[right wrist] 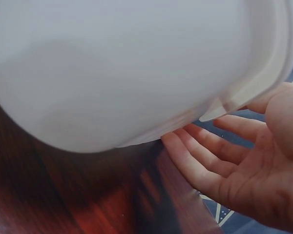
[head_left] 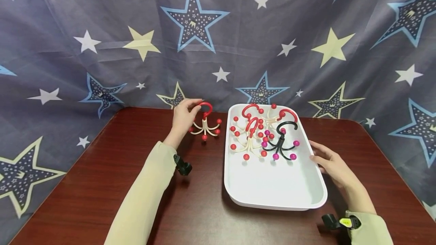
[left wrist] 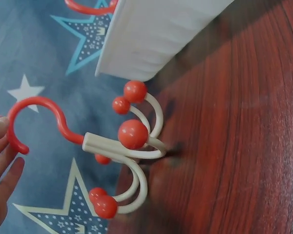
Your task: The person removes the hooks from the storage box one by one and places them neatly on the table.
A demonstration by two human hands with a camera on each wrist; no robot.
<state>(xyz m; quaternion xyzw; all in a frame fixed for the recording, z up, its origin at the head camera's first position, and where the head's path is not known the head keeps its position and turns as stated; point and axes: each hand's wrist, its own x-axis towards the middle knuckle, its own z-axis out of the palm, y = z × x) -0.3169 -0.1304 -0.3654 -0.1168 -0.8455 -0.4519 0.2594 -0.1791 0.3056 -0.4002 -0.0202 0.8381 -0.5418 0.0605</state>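
Note:
My left hand (head_left: 185, 115) pinches the curved red top of a hook hanger (head_left: 205, 124) left of the white tray. This hanger has cream prongs tipped with red balls; in the left wrist view its prongs touch the tabletop and its hook top lies between thumb and fingers. My right hand (head_left: 332, 163) touches the right side of the white tray (head_left: 272, 188), its fingers (right wrist: 200, 161) fairly straight under the rim. Several similar red-and-cream hangers (head_left: 250, 143) lie in the tray's far half, alongside a black hanger (head_left: 281, 141) with magenta balls.
A dark reddish-brown wooden table (head_left: 85, 184) bears everything. Behind it hangs a grey-blue cloth (head_left: 238, 48) with stars, meeting the table's far edge. Black wrist devices (head_left: 182, 165) are strapped at both sleeves.

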